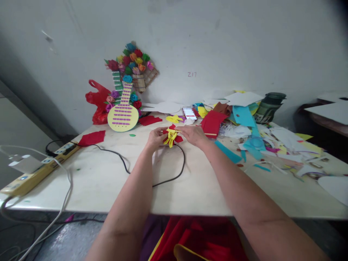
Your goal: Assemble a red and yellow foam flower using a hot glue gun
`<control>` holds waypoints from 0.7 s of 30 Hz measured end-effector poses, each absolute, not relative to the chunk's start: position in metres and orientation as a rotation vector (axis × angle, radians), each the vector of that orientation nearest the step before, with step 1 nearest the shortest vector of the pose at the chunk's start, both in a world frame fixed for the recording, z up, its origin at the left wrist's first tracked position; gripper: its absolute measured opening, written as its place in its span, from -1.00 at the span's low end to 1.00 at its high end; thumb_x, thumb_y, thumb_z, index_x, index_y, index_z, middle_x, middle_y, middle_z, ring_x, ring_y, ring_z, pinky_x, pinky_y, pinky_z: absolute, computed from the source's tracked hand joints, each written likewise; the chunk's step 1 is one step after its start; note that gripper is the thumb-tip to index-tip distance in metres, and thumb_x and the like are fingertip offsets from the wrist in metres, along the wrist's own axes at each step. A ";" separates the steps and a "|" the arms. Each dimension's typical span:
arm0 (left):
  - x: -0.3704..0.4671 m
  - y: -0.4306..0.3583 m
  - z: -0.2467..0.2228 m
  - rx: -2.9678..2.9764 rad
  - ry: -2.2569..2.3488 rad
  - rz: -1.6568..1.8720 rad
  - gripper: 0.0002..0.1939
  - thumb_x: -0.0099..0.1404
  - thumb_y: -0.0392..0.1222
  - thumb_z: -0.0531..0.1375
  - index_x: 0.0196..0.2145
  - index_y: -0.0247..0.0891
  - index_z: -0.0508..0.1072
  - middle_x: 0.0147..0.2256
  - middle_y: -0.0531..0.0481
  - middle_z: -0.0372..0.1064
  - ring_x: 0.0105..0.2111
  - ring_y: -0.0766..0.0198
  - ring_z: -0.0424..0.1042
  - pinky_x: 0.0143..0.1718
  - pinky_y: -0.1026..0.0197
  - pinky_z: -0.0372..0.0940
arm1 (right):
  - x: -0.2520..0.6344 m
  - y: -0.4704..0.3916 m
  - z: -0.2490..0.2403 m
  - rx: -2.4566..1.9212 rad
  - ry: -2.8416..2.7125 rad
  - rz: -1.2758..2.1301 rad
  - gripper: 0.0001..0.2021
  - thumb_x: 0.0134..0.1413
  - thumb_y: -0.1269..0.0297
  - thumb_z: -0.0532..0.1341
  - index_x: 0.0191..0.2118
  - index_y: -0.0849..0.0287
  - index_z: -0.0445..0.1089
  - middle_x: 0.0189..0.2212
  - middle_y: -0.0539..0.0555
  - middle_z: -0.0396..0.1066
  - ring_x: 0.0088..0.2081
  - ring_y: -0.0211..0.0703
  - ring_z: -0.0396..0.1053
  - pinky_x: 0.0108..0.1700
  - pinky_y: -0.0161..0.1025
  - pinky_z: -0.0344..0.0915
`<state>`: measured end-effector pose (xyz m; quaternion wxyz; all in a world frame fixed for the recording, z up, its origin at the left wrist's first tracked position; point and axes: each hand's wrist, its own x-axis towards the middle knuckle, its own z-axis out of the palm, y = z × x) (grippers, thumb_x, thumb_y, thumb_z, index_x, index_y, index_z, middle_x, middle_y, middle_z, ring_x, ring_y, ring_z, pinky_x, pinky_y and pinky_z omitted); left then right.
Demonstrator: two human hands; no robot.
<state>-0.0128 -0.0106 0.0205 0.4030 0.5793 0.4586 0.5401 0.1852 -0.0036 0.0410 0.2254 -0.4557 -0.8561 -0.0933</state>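
Note:
Over the middle of the table I have a red and yellow flower (171, 137), which looks made of crepe paper. My left hand (157, 139) is closed on the flower's left edge, fingers pinching the red petals. From the right, my right hand (193, 135) reaches in with its fingers pressed together at the yellow centre. They seem to hold a thin pale stick that touches the petals; it is too small to make out clearly. Just behind the flower lies a yellow paper piece (174, 118), near a phone (189, 113) with a lit screen.
A black cable (182, 167) loops beneath my hands. On the left are a power strip (40, 174), red paper (92, 138) and a guitar-shaped craft (123, 117) with paper flowers. Coloured scraps (255, 145) cover the right side, with a dark green bottle (270, 107) behind.

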 end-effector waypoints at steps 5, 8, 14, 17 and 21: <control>-0.012 -0.015 0.023 1.425 1.086 1.278 -0.51 -0.04 -0.25 0.27 -0.09 -0.38 0.43 -0.56 0.04 0.36 -0.60 0.37 0.32 -0.58 0.34 0.19 | 0.185 -0.002 0.039 -1.248 -2.485 -0.354 -0.56 0.19 0.36 -0.03 0.12 -0.21 0.24 -0.21 0.06 0.44 -0.27 -0.12 0.37 -0.37 -0.27 0.09; -0.013 -0.018 0.024 1.388 1.011 1.246 -0.53 -0.05 -0.27 0.26 -0.11 -0.36 0.44 -0.49 0.00 0.41 -0.56 0.35 0.36 -0.56 0.34 0.22 | 0.185 -0.002 0.039 -1.224 -2.487 -0.350 -0.54 0.17 0.38 -0.03 0.13 -0.20 0.25 -0.22 0.06 0.44 -0.27 -0.13 0.37 -0.36 -0.27 0.10; -0.015 -0.018 0.025 1.229 0.854 1.159 -0.49 -0.07 -0.26 0.26 -0.08 -0.32 0.41 -0.38 -0.06 0.45 -0.45 0.24 0.44 -0.46 0.24 0.34 | 0.184 -0.002 0.040 -1.167 -2.435 -0.199 -0.60 0.20 0.33 -0.03 0.08 -0.16 0.31 -0.21 0.04 0.46 -0.22 -0.16 0.36 -0.28 -0.29 0.15; -0.015 -0.019 0.026 1.199 0.837 1.160 -0.51 -0.09 -0.28 0.27 -0.12 -0.36 0.43 -0.40 -0.06 0.44 -0.46 0.26 0.44 -0.45 0.25 0.34 | 0.184 -0.001 0.038 -1.141 -2.426 -0.167 -0.62 0.21 0.29 -0.02 0.07 -0.16 0.32 -0.23 0.03 0.46 -0.23 -0.17 0.37 -0.28 -0.30 0.16; -0.014 -0.019 0.027 1.197 0.814 1.148 -0.53 -0.11 -0.29 0.28 -0.16 -0.38 0.43 -0.41 -0.07 0.44 -0.48 0.27 0.43 -0.46 0.26 0.32 | 0.184 0.002 0.036 -1.110 -2.411 -0.127 -0.64 0.20 0.27 0.00 0.06 -0.15 0.34 -0.23 0.03 0.48 -0.22 -0.16 0.38 -0.24 -0.29 0.19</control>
